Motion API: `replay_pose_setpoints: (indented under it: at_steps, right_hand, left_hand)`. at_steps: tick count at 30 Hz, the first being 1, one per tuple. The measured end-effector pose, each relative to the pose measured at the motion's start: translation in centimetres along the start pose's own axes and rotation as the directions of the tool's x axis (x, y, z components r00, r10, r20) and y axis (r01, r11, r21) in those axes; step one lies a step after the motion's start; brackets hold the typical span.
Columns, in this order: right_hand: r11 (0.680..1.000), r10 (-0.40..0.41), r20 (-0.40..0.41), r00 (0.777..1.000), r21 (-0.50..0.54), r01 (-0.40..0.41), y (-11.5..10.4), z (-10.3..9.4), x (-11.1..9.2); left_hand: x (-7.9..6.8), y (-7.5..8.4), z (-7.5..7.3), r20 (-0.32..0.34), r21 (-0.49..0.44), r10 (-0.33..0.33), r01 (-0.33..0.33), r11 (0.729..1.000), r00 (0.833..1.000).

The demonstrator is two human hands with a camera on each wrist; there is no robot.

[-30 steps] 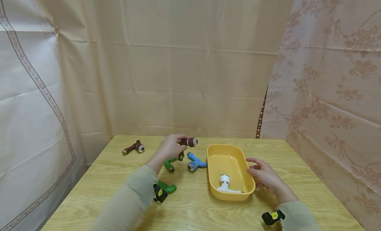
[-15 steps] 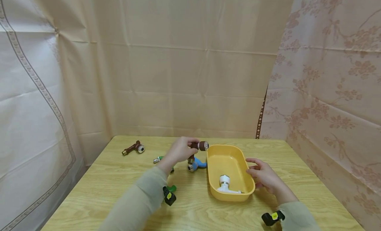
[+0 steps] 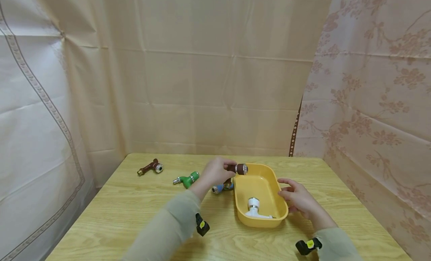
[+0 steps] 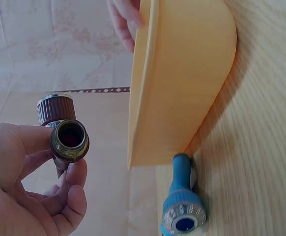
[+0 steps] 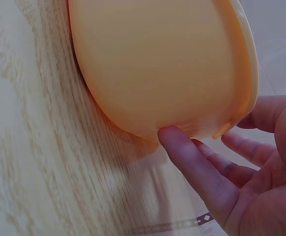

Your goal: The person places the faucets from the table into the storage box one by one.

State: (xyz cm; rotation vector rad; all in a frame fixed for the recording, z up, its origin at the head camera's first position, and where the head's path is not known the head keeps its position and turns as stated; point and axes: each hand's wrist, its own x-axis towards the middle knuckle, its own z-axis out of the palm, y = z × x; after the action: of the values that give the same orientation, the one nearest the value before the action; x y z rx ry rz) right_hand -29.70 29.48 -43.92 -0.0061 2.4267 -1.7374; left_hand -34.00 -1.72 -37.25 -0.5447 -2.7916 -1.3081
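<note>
My left hand [image 3: 215, 173] grips a brown tap [image 3: 241, 169] over the left rim of a yellow plastic tub [image 3: 260, 223]. In the left wrist view, the tap's threaded open end [image 4: 70, 136] faces the camera, its ribbed knob behind. My right hand [image 3: 299, 199] holds the tub's right rim, with digits on both sides of the wall; in the right wrist view, one digit presses the outer wall [image 5: 148, 73]. Inside the tub lies a white tap [image 3: 254, 208]. A blue tap [image 4: 182, 206] lies on the table beside the tub, partly hidden by my left hand in the head view.
A green tap [image 3: 186, 180] lies left of my left hand, and another brown tap [image 3: 150, 166] sits at the table's far left. Curtains [image 3: 215, 74] hang behind and beside the wooden table [image 3: 101, 216].
My left hand has carried the brown tap rightward to the tub's edge, uncovering the far green tap. My sleeve now hides the nearer green tap. The right hand and tub have stayed put.
</note>
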Motion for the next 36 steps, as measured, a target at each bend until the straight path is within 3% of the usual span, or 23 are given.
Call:
replay_pose_setpoints:
  at_steps: [13, 36]
  right_hand:
    - [1.0, 0.005, -0.001, 1.0, 0.007, -0.005, 0.1, -0.1, 0.1]
    - [1.0, 0.01, 0.002, 1.0, 0.006, -0.01, -0.1, 0.0, -0.1]
  left_hand:
    - [0.4, 1.5, 2.5, -0.007, 0.069, 0.017, -0.017, 0.998, 1.0]
    - [0.9, 3.4, 6.0, 0.053, 0.121, 0.017, -0.023, 0.992, 0.998]
